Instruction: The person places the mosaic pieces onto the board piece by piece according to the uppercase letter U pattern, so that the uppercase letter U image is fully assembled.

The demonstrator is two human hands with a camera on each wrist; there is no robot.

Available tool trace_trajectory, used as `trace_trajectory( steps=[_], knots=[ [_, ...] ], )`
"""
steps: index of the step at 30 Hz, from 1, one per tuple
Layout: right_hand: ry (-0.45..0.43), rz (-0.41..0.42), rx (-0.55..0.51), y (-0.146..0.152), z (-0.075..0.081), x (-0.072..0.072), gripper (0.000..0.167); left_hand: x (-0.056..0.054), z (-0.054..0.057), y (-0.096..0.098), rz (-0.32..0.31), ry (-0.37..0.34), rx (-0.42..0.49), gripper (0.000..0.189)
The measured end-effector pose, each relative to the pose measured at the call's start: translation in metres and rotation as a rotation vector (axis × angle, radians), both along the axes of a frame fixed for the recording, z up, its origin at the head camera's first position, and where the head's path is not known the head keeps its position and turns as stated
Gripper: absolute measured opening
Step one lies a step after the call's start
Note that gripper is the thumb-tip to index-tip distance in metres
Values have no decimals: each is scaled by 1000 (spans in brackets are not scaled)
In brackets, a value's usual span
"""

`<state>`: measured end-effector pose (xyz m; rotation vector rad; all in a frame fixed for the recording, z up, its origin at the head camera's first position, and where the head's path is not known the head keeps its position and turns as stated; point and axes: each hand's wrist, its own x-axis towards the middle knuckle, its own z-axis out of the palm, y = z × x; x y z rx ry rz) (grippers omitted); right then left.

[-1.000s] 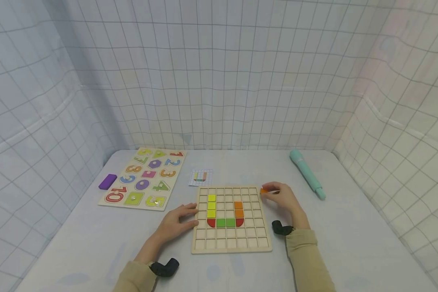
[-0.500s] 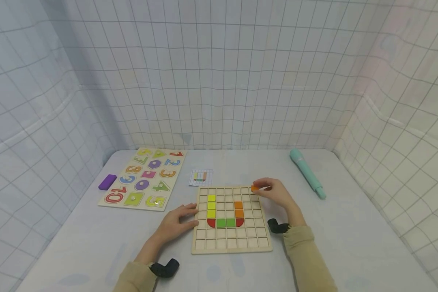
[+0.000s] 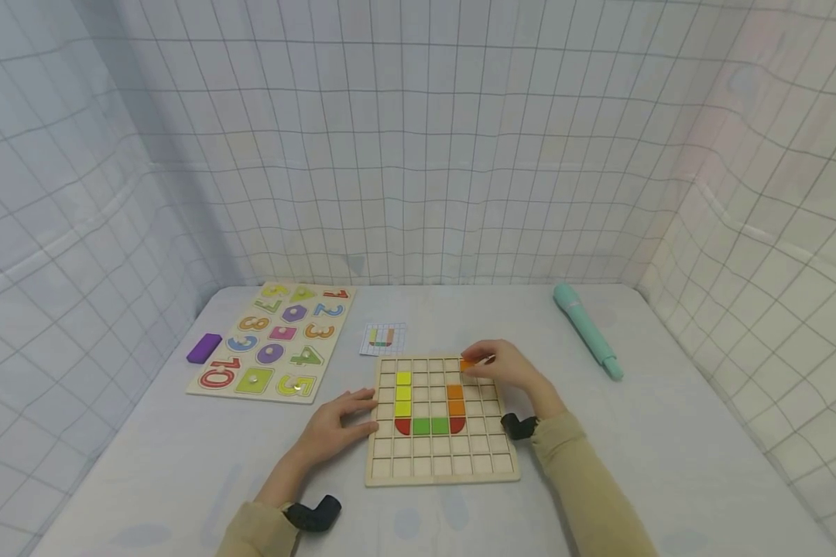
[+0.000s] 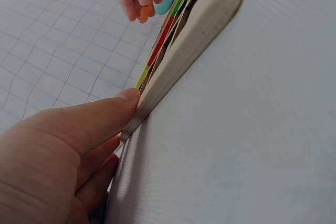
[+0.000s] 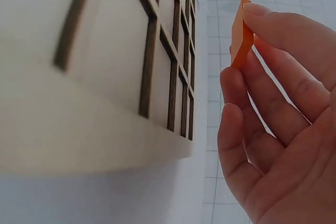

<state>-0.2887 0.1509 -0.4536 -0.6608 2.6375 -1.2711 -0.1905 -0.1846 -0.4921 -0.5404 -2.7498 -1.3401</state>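
A wooden grid board (image 3: 432, 459) lies flat in the middle, with yellow tiles (image 3: 403, 393) in a column, red rounded corner tiles (image 3: 457, 425), green tiles (image 3: 430, 426) and two orange tiles (image 3: 456, 400) forming a U. Above the board's upper right part, my right hand (image 3: 505, 367) pinches a loose orange square tile (image 5: 240, 35) between thumb and fingers, apart from the grid. My left hand (image 3: 334, 428) rests at the board's left edge. In the left wrist view its thumb (image 4: 113, 111) touches the board's side; the other fingers are partly hidden.
Behind the board lies a small card (image 3: 382, 339) with a printed coloured U. A number puzzle board (image 3: 272, 340) is at the back left, beside a purple block (image 3: 204, 348). On the right lies a turquoise stick-shaped object (image 3: 587, 330). Grid-patterned cloth walls (image 3: 425, 155) enclose the table.
My right hand has moved left with the orange tile, from the board's right edge to over its upper right squares. The left hand stays in place.
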Motion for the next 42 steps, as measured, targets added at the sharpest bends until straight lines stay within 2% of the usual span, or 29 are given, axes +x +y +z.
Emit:
trace_trajectory(
  steps=[7, 18, 34, 42],
  knots=[
    [13, 83, 41, -14, 0, -5, 32, 1, 1, 0, 3, -4, 1, 43],
    [-26, 92, 152, -27, -2, -7, 29, -1, -2, 0, -6, 6, 2, 43],
    [-26, 98, 150, -28, 0, -4, 27, -3, -3, 0, 1, 7, 0, 42],
    [-9, 60, 151, -18, 6, 6, 31, -5, -2, 3, -6, 11, 5, 42]
  ],
)
